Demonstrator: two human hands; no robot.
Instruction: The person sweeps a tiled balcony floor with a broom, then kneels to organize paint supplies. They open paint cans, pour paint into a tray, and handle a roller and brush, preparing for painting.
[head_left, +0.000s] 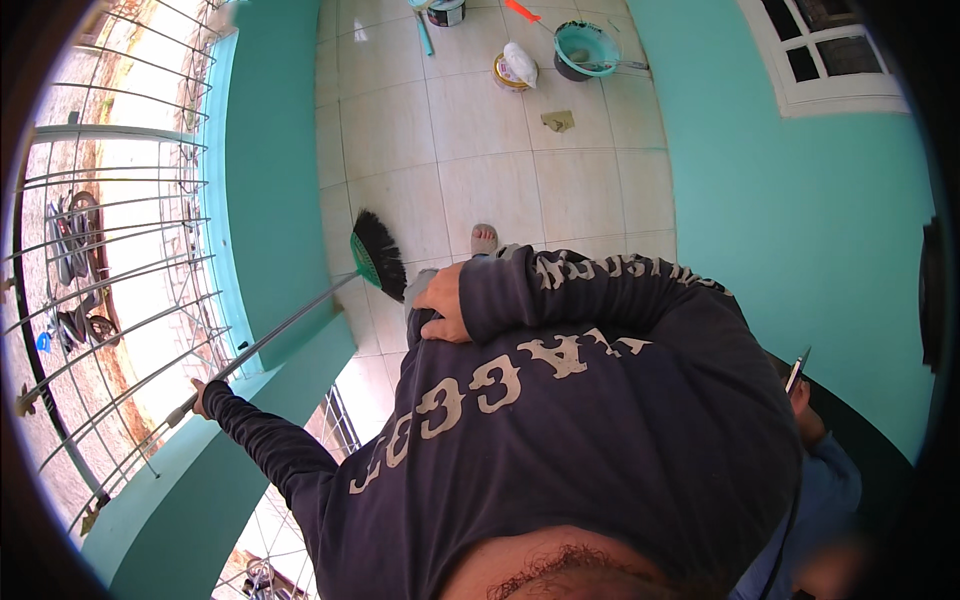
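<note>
My left hand (203,400), at the end of my outstretched arm, is closed around the upper part of a broom's grey handle. The broom (366,262) slants from the hand to the tiled floor, its green head and black bristles resting just ahead and left of my body. My right hand (442,305) lies across the front of my dark long-sleeved shirt (560,430), near grey trousers. Its thumb is apart from the fingers, and no object shows in it; the fingertips are partly hidden. One bare foot in a sandal (484,238) shows beyond my right arm.
Ahead on the floor are a teal bucket (588,50), a tub with a white bag (515,68), a paint pail (445,12) and a stained scrap (558,121). A barred opening (120,240) is on the left. Behind my right shoulder, another person's hand (803,398) holds a phone.
</note>
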